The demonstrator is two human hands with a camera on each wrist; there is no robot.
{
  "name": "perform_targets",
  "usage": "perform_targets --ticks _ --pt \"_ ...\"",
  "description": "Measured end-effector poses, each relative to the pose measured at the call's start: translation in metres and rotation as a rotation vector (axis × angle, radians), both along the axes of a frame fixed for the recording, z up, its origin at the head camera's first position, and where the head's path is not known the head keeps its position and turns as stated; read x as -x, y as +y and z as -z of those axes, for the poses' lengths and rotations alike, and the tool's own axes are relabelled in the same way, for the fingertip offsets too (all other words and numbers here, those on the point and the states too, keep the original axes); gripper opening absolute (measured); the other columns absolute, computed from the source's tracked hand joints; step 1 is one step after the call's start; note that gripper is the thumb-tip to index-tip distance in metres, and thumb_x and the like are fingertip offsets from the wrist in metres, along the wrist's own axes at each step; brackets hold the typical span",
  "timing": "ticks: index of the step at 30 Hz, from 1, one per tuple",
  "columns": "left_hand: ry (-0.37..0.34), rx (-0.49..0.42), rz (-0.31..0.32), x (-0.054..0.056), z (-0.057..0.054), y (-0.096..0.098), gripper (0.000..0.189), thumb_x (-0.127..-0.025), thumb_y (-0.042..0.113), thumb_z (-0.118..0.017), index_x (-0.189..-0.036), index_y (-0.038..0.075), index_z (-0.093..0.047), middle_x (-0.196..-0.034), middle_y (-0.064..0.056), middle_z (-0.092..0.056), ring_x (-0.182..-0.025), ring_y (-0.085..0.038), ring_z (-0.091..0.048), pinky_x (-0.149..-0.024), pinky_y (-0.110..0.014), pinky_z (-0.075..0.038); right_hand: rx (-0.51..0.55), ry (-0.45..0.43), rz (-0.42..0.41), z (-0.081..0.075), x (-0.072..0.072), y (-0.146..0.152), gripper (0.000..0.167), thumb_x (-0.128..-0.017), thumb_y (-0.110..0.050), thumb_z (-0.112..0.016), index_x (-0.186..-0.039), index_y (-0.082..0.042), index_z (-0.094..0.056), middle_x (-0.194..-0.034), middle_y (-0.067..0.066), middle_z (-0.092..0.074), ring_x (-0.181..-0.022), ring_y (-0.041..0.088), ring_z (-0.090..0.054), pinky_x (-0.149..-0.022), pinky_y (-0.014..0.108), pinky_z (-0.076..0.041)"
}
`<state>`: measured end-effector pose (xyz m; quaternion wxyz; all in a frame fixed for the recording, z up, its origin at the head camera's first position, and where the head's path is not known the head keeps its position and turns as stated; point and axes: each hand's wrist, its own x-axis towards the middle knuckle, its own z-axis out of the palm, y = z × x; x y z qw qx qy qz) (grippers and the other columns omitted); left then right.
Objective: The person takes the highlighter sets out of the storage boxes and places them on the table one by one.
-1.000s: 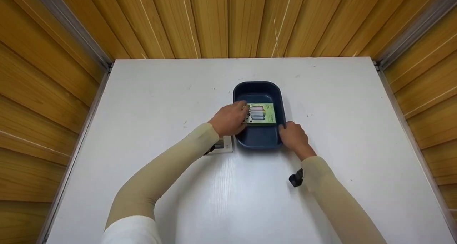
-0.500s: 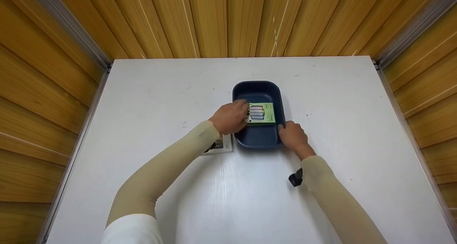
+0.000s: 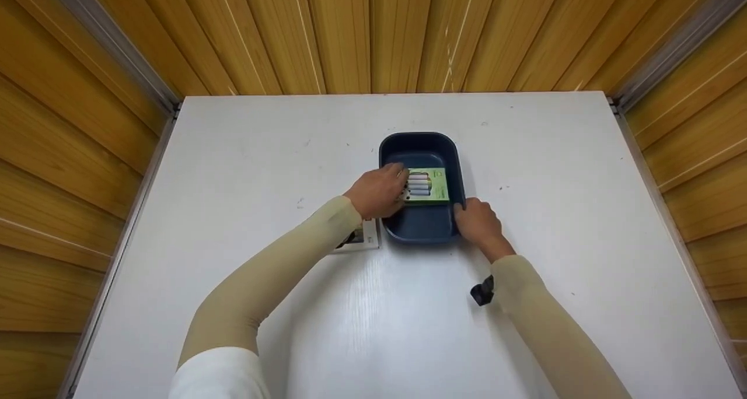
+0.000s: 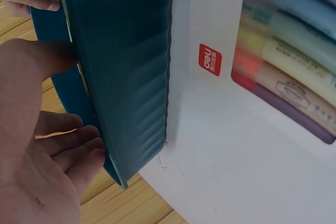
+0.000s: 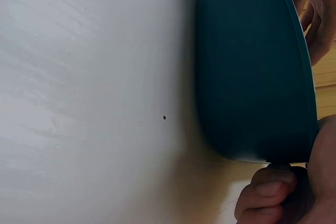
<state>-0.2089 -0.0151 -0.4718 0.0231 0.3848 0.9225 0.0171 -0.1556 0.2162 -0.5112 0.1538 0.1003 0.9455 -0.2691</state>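
Note:
A dark blue plastic bin (image 3: pixel 417 227) with rounded corners stands on the white table. Inside it lies a green and white box (image 3: pixel 429 186) printed with a row of pens or tubes. My left hand (image 3: pixel 379 192) reaches over the bin's left rim and grips the left end of this box, covering part of it. In the left wrist view the bin's wall hides the box, and the fingers (image 4: pixel 79 142) bend in over the rim. My right hand (image 3: pixel 480 223) holds the bin's near right side, thumb at the rim, with the other fingers (image 5: pixel 268 195) curled beneath a protruding grip.
Left of the bin lies a flat white package (image 4: pixel 215 103) with a red deli logo and a window showing several pastel pens; my left forearm partly covers it in the head view. Wood-patterned walls (image 3: pixel 350 37) rise behind and beside the table (image 3: pixel 554 154).

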Motion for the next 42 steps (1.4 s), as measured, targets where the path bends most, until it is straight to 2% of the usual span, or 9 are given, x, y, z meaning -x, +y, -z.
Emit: perform_targets --ticks 6,13,20,26,30,37,42 --pt "-0.011 0.04 0.011 0.003 0.002 0.003 0.053 -0.093 0.031 -0.06 -0.134 0.0 -0.046 -0.129 -0.014 -0.053 -0.117 -0.024 -0.056 -0.093 -0.037 -0.053 -0.014 -0.005 0.013 0.0 0.0 -0.002 0.044 -0.101 -0.031 -0.034 -0.102 0.002 -0.063 -0.099 0.02 -0.067 -0.079 0.027 -0.058 -0.065 0.039 -0.045" --pt "-0.008 0.073 0.0 0.006 0.005 0.009 0.051 -0.093 0.03 -0.058 -0.133 0.001 -0.046 -0.127 -0.012 -0.053 -0.113 -0.023 -0.056 -0.093 -0.035 -0.053 -0.012 -0.016 0.024 0.0 0.0 -0.002 0.044 -0.101 -0.032 -0.034 -0.103 0.002 -0.062 -0.095 0.017 -0.065 -0.078 0.026 -0.057 -0.064 0.037 -0.043" --pt "-0.027 0.069 -0.011 0.006 0.007 0.012 0.055 -0.092 0.032 -0.061 -0.134 0.001 -0.045 -0.13 -0.013 -0.052 -0.115 -0.023 -0.055 -0.094 -0.036 -0.052 -0.012 -0.021 0.034 0.001 0.0 -0.002 0.046 -0.101 -0.032 -0.035 -0.107 0.005 -0.062 -0.102 0.022 -0.067 -0.081 0.028 -0.06 -0.066 0.04 -0.046" --pt "-0.03 0.066 -0.011 0.008 0.009 0.014 0.053 -0.092 0.032 -0.06 -0.133 0.002 -0.046 -0.129 -0.012 -0.052 -0.114 -0.023 -0.055 -0.093 -0.036 -0.052 -0.004 -0.028 0.039 0.0 -0.001 -0.003 0.044 -0.101 -0.031 -0.035 -0.107 0.004 -0.061 -0.097 0.019 -0.066 -0.079 0.027 -0.058 -0.065 0.038 -0.044" --pt "-0.025 0.059 -0.007 0.009 0.01 0.014 0.054 -0.092 0.033 -0.06 -0.133 0.001 -0.046 -0.13 -0.012 -0.052 -0.114 -0.024 -0.056 -0.094 -0.036 -0.052 -0.004 -0.029 0.043 -0.001 -0.001 -0.004 0.044 -0.101 -0.032 -0.035 -0.106 0.003 -0.061 -0.095 0.017 -0.065 -0.078 0.026 -0.057 -0.064 0.037 -0.043" --pt "0.034 0.065 0.016 0.01 0.012 0.014 0.055 -0.092 0.033 -0.06 -0.132 -0.002 -0.048 -0.126 -0.016 -0.054 -0.111 -0.026 -0.058 -0.088 -0.037 -0.055 -0.007 -0.02 0.04 0.0 -0.001 -0.004 0.043 -0.1 -0.031 -0.036 -0.104 0.002 -0.062 -0.093 0.017 -0.066 -0.075 0.025 -0.058 -0.06 0.035 -0.043" --pt "0.026 0.065 0.012 0.012 0.015 0.015 0.055 -0.093 0.035 -0.059 -0.132 -0.002 -0.048 -0.126 -0.015 -0.054 -0.111 -0.026 -0.058 -0.089 -0.037 -0.054 0.008 -0.024 0.049 0.001 0.0 -0.005 0.043 -0.1 -0.031 -0.036 -0.107 0.003 -0.062 -0.092 0.016 -0.066 -0.075 0.025 -0.058 -0.059 0.034 -0.041"
